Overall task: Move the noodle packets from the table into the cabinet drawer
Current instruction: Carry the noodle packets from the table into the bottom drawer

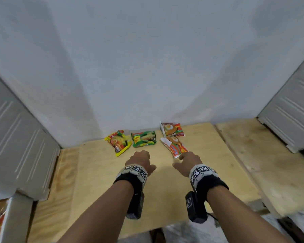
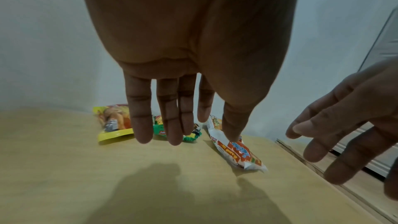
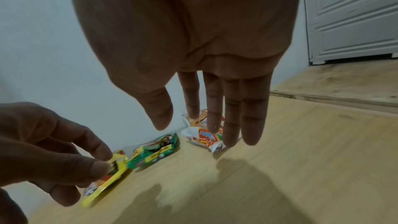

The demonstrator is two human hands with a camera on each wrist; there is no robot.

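Four packets (image 1: 144, 139) along table's (image 1: 102, 181) far edge, by wall (image 1: 147, 67).

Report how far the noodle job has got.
Done: nothing visibly so; the drawer is not in view. Four packets lie on the table: yellow packet, green packet, two white packets. In hand: nothing; left hand and right hand reach out, holding nothing. Left: all four.
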